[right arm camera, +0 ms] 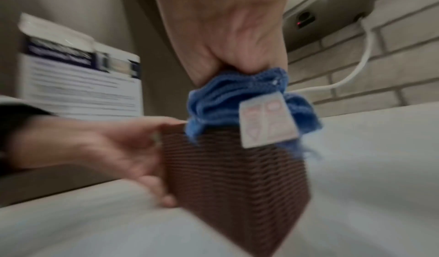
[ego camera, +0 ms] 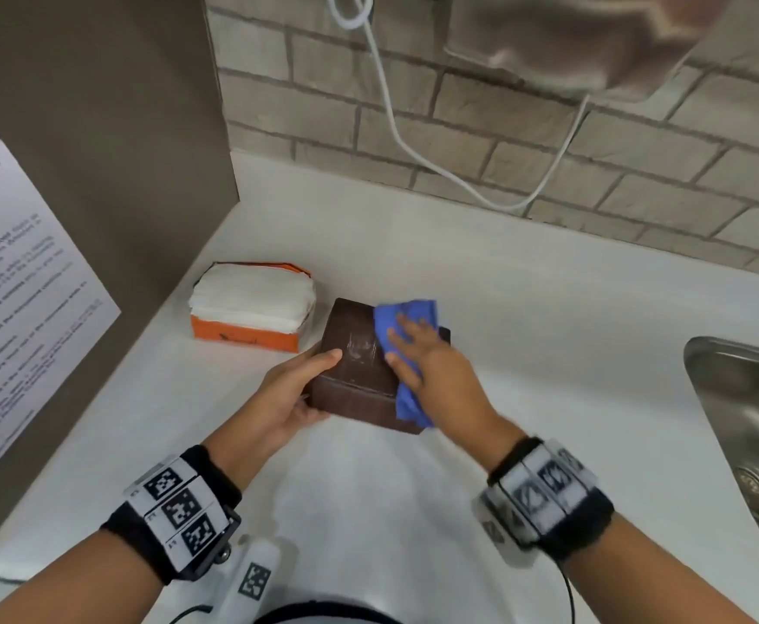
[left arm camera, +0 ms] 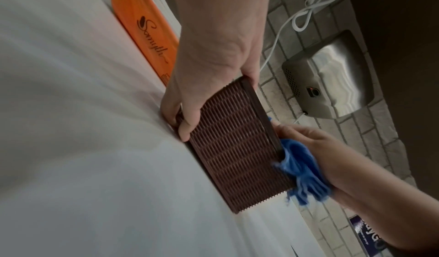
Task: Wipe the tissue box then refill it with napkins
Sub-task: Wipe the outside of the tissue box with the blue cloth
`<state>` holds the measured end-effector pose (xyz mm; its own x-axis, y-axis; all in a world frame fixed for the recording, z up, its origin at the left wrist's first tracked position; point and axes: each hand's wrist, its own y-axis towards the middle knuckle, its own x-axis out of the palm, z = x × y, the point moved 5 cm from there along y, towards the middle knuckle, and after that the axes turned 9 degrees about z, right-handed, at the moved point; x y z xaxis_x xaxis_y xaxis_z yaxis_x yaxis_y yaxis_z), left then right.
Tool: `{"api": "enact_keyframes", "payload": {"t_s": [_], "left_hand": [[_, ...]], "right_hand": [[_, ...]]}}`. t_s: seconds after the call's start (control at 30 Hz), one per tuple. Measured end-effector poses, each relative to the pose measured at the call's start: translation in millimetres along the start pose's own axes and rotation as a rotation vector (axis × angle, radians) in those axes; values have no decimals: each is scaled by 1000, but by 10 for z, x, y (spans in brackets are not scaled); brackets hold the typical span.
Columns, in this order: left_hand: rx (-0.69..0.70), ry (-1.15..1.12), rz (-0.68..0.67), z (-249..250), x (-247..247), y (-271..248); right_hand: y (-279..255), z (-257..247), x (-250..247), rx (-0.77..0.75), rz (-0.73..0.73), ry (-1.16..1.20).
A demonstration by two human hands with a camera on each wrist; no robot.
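Observation:
A dark brown slatted tissue box [ego camera: 350, 376] stands on the white counter [ego camera: 548, 331]. My left hand [ego camera: 294, 391] grips its left side, thumb on the lid and fingers curled round the near wall [left arm camera: 190, 126]. My right hand [ego camera: 427, 362] lies flat on a blue cloth [ego camera: 406, 315] and presses it onto the right part of the lid. In the right wrist view the cloth [right arm camera: 218, 99] bunches under the palm, its white label hanging down the box [right arm camera: 232, 176]. An orange pack of white napkins [ego camera: 251, 295] lies left of the box, apart from it.
A brown side panel with a printed notice [ego camera: 17, 286] closes off the left. A steel sink [ego camera: 751, 398] is set in at the right. On the brick wall hang a hand dryer [ego camera: 571, 42] and a looping white cable [ego camera: 395, 128].

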<state>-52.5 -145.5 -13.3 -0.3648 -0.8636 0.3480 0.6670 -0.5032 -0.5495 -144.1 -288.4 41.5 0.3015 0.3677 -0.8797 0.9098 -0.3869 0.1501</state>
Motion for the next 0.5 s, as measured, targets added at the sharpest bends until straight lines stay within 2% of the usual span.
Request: {"api": "enact_keyframes", "payload": {"t_s": [0.07, 0.13, 0.23, 0.33, 0.4, 0.5], "left_hand": [[17, 12, -7, 14, 16, -13], [19, 27, -15, 18, 9, -19], [13, 29, -17, -1, -15, -22], [4, -6, -19, -10, -22, -24], [-6, -32, -48, -3, -11, -38], [-14, -54, -121, -21, -13, -62]], "right_hand": [[-260, -198, 63, -121, -42, 10], [-258, -221, 49, -158, -43, 93], [103, 20, -39, -43, 30, 114], [343, 222, -80, 33, 16, 71], [416, 307, -147, 109, 21, 211], [466, 461, -327, 369, 48, 623]]}}
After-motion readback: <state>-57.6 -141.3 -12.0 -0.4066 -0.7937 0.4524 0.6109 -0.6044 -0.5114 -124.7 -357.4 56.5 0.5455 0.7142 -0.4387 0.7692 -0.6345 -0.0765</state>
